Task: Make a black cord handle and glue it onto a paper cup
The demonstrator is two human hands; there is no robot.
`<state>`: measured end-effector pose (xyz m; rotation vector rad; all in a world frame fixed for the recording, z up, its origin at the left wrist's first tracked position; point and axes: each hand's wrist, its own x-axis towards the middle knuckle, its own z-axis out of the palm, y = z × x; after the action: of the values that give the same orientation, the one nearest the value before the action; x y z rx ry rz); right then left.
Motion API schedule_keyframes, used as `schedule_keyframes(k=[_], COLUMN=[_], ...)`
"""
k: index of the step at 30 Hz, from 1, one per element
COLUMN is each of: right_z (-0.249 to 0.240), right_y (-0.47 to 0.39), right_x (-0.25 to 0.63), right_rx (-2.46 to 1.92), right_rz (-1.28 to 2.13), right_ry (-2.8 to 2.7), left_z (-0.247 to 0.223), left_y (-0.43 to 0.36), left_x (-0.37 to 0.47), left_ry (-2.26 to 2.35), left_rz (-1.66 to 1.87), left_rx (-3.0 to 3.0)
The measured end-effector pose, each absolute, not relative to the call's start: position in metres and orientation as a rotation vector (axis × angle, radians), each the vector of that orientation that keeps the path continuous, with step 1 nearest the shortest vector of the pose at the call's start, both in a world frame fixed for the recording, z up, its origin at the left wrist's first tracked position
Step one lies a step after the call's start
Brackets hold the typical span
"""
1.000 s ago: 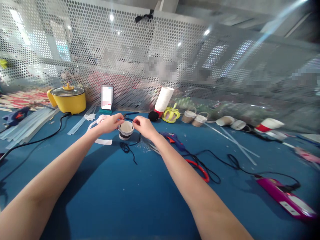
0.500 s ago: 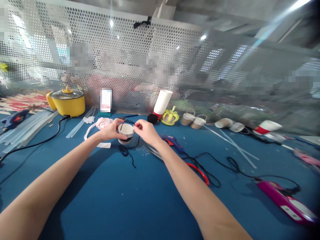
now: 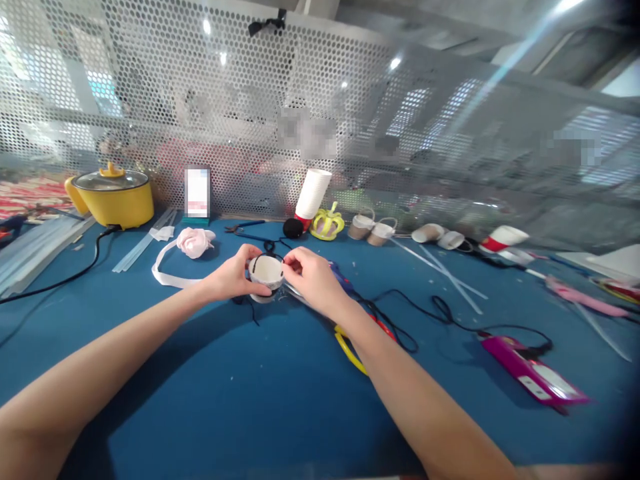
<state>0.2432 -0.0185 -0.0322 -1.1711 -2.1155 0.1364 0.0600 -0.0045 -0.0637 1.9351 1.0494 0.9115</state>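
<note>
A small white paper cup (image 3: 267,272) with its open top facing up is held between the thumb and fingers of my left hand (image 3: 234,275), at the cup's left side. Thin black cord (image 3: 255,265) runs over the cup's rim. My right hand (image 3: 311,275) is closed in a pinch at the right rim, on the black cord there. A loose coil of black cord (image 3: 269,247) lies just behind the cup, and another strand trails in front of it. To the left of my left hand sits a pale pink ribbon rose (image 3: 194,243) with a ribbon tail (image 3: 163,273).
A yellow electric pot (image 3: 114,200) stands back left beside clear glue sticks (image 3: 45,247). Pliers (image 3: 240,231), stacked paper cups (image 3: 314,193), a yellow-green crown-like piece (image 3: 327,223) and small baskets (image 3: 360,225) line the back. Yellow scissor-like handles (image 3: 349,350) lie under my right forearm; a purple power strip (image 3: 530,373) is right.
The view has swung to the right. My hands and the cup have moved right and a little nearer, away from the ribbon rose. Both hands keep their hold; yellow handles now show.
</note>
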Motion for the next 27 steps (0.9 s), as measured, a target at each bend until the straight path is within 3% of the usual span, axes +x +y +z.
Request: schedule_keyframes(k=[7, 27], right_z=[-0.035, -0.043], right_y=[-0.036, -0.046], right_x=[0.254, 0.258], right_rx=[-1.098, -0.967], right_rz=[0.307, 0.276], right_ry=[-2.224, -2.3], left_z=[-0.068, -0.058], left_y=[-0.043, -0.053], left_x=[0.072, 0.048], left_ry=[1.193, 0.849], left_rz=[0.897, 0.737], left_rx=[2.126, 2.255])
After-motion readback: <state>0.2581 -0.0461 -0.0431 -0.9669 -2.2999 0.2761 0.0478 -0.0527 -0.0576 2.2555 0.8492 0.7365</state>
